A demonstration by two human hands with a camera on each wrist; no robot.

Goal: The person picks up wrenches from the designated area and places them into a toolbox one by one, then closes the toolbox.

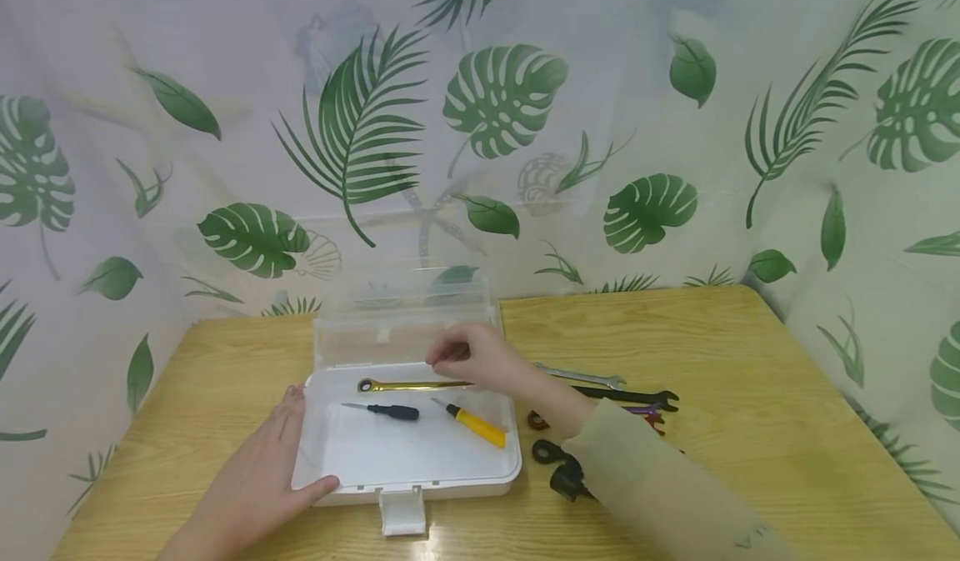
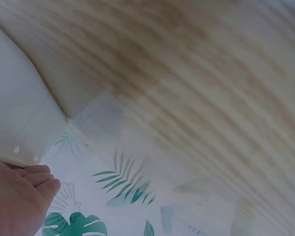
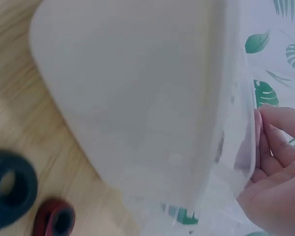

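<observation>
Box [image 1: 397,459], white and shallow with rounded corners, sits on the wooden table [image 1: 787,461], its clear lid [image 1: 351,340] raised at the back and its latch [image 1: 403,513] hanging off the front. Inside, longest first, I make out a gold wrench [image 1: 420,386], ring end to the left and far end hidden by the right hand [image 1: 480,359]; then a yellow tool [image 1: 480,428] and a black tool [image 1: 393,412].

Only the head camera gives me that interior. The right wrist feed shows me the box's outer wall, with a dark ring [image 3: 27,191] and a red ring [image 3: 42,219] nearby on the wood; the left wrist feed, mostly wood grain and leafy cloth [image 2: 123,177].

I see the left hand [image 1: 255,461] laid along the left wall, fingers extended, thumb on the front corner, clenching nothing. The right hangs over the back rim, palm down, fingers curled; whether it grasps anything I cannot tell.
</observation>
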